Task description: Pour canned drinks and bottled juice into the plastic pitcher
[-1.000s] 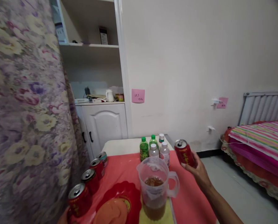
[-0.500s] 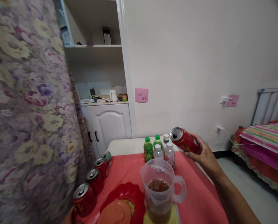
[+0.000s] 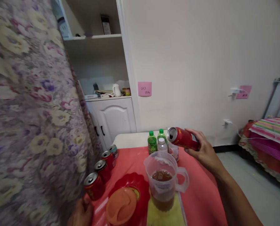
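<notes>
Right hand (image 3: 202, 150) grasping a red can (image 3: 184, 138), tilted, opening facing left, raised above and right of the pitcher (image 3: 161, 188). Left hand (image 3: 82, 211) at near left, beside the nearest standing can (image 3: 95, 187); fingers curled, can't tell if gripping anything. Risk: tipping further with the mouth off the pitcher's rim could spill onto the bottles (image 3: 152, 144) or red cloth (image 3: 199, 188). Bottles crowd pitcher's far side, red dish (image 3: 144, 190) its left; open cloth right, out to the table (image 3: 132, 140) edge.
</notes>
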A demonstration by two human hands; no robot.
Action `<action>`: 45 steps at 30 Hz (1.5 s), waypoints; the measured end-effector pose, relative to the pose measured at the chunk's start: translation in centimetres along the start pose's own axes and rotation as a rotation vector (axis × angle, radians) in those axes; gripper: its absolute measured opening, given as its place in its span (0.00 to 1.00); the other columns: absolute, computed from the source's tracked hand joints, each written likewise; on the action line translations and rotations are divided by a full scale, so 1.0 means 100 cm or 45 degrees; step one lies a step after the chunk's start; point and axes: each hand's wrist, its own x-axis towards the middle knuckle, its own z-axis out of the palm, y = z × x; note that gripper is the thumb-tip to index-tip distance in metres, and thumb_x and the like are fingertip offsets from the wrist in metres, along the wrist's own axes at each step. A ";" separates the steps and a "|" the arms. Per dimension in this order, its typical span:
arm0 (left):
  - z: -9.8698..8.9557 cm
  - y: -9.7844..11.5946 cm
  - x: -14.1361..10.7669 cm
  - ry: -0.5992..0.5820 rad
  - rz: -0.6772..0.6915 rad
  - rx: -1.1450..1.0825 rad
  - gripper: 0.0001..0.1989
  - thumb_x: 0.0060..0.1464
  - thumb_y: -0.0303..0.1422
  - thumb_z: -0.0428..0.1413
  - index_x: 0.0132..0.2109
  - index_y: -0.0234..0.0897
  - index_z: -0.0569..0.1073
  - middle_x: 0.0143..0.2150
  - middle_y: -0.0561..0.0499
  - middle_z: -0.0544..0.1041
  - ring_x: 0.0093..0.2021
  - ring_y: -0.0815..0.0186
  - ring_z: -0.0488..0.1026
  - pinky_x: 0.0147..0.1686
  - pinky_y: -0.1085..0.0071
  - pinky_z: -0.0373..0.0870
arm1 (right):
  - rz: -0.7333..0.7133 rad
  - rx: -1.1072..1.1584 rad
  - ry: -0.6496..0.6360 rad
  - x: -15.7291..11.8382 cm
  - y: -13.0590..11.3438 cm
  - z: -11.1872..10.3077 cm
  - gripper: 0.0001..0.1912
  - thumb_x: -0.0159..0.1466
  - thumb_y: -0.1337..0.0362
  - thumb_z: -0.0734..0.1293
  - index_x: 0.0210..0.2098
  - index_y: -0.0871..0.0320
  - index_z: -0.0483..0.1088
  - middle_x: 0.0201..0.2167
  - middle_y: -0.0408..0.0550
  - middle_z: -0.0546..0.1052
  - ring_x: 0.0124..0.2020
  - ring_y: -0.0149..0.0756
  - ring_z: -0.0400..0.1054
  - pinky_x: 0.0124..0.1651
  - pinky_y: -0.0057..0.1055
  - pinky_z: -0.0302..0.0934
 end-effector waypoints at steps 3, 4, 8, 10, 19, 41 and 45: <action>-0.006 0.009 -0.007 -0.088 0.000 0.050 0.15 0.63 0.44 0.40 0.39 0.44 0.67 0.34 0.40 0.83 0.35 0.49 0.82 0.31 0.63 0.66 | -0.052 -0.072 -0.008 -0.002 -0.002 0.002 0.30 0.58 0.62 0.70 0.60 0.48 0.65 0.57 0.50 0.70 0.59 0.47 0.66 0.63 0.48 0.62; -0.006 0.010 -0.008 -0.089 0.012 0.043 0.15 0.64 0.44 0.40 0.40 0.43 0.68 0.36 0.40 0.83 0.36 0.48 0.82 0.32 0.63 0.66 | -0.066 -0.080 -0.016 -0.002 -0.003 0.003 0.30 0.58 0.62 0.70 0.60 0.48 0.65 0.57 0.50 0.70 0.58 0.47 0.66 0.62 0.47 0.63; -0.005 0.006 -0.006 -0.103 -0.003 0.013 0.18 0.65 0.46 0.38 0.40 0.44 0.67 0.36 0.39 0.84 0.36 0.48 0.82 0.32 0.64 0.67 | -0.118 -0.114 -0.052 -0.002 -0.007 0.007 0.30 0.59 0.65 0.68 0.60 0.47 0.64 0.57 0.50 0.69 0.59 0.45 0.66 0.62 0.46 0.63; -0.004 0.005 -0.004 -0.125 -0.019 0.027 0.18 0.65 0.47 0.37 0.40 0.44 0.67 0.35 0.39 0.83 0.36 0.47 0.82 0.31 0.64 0.67 | -0.139 -0.133 -0.061 -0.002 -0.008 0.008 0.30 0.59 0.67 0.67 0.61 0.47 0.64 0.58 0.50 0.69 0.59 0.45 0.66 0.63 0.46 0.63; -0.004 0.005 -0.003 -0.142 -0.005 0.040 0.13 0.62 0.44 0.42 0.40 0.44 0.67 0.37 0.40 0.84 0.37 0.46 0.82 0.32 0.63 0.67 | -0.177 -0.165 -0.100 -0.004 -0.005 0.008 0.32 0.58 0.70 0.66 0.61 0.46 0.63 0.58 0.50 0.69 0.61 0.45 0.65 0.65 0.47 0.61; -0.010 0.011 -0.007 -0.185 0.014 0.081 0.18 0.64 0.44 0.38 0.45 0.41 0.69 0.43 0.37 0.84 0.43 0.45 0.82 0.36 0.63 0.67 | -0.311 -0.187 -0.146 -0.008 -0.006 0.012 0.36 0.59 0.75 0.64 0.63 0.43 0.60 0.60 0.50 0.66 0.64 0.45 0.62 0.66 0.49 0.62; -0.005 0.006 -0.004 -0.198 -0.006 0.075 0.18 0.64 0.45 0.38 0.45 0.43 0.68 0.43 0.38 0.84 0.42 0.47 0.81 0.36 0.63 0.67 | -0.322 -0.209 -0.145 -0.009 -0.004 0.014 0.36 0.60 0.76 0.63 0.64 0.43 0.59 0.61 0.51 0.65 0.65 0.45 0.62 0.66 0.51 0.62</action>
